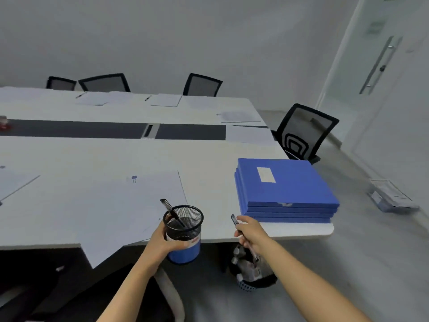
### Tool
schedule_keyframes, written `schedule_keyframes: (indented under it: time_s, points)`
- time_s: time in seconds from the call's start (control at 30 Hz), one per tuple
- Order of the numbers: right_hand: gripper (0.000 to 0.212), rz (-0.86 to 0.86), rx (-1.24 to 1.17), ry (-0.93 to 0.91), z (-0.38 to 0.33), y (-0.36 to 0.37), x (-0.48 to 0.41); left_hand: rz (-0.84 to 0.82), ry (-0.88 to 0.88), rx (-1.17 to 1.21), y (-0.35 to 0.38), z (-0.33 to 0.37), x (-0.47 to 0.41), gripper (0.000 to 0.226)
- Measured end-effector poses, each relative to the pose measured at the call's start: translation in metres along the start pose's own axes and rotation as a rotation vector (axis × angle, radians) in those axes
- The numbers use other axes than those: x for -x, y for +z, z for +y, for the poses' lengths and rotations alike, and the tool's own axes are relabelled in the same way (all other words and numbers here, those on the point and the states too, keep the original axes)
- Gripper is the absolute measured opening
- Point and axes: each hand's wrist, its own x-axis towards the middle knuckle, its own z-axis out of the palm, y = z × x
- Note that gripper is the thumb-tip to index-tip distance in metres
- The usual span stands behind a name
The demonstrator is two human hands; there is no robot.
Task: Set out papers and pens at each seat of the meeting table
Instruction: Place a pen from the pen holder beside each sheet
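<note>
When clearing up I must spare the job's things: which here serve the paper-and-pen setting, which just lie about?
Job: black mesh pen cup in left hand; black pen in right hand; white paper sheets.
Lying about: stack of blue box files; clear tray on the floor; dark bin of bottles.

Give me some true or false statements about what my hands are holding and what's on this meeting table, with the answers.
1. The left hand holds the mesh pen cup. True.
2. The right hand is empty. False: it grips a pen.
3. The mesh pen cup has nothing in it. False: a second pen leans inside it.
4. The blue folders lie stacked at a corner of the table. True.
</note>
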Motion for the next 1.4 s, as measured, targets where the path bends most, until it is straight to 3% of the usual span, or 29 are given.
schedule_keyframes:
  time_s: [0.27,0.43,0.63,0.73,0.9,1.07,1.4]
  points:
    - [0.062,-0.036,0.306,-0.077,-0.025,0.051,-0.065,0.108,-0.067,0.045,-0.039,-0.008,-0.016,0.086]
    - [0.060,-0.003,0.311,-0.204,-0.043,0.061,-0.087,0.138,-0.110,0.023,-0.044,-0.013,-0.030,0.097]
    - [0.046,-0.058,0.204,-0.223,-0.056,0.035,-0.083,0.085,-0.091,-0.027,-0.014,0.001,-0.062,0.104]
    - [0.039,-0.021,0.110,-0.241,-0.066,0.005,-0.079,0.018,-0.064,-0.065,0.018,0.012,-0.084,0.095]
    - [0.027,0.031,-0.005,-0.373,-0.086,-0.085,-0.063,-0.190,0.015,-0.085,0.108,0.044,-0.122,0.079]
    - [0.030,0.096,0.082,-0.522,-0.082,-0.207,-0.045,-0.460,0.093,-0.129,0.237,0.078,-0.151,0.077]
    - [0.027,0.323,0.133,-0.433,-0.002,-0.422,-0.027,-0.902,0.185,-0.175,0.482,0.101,-0.157,0.079]
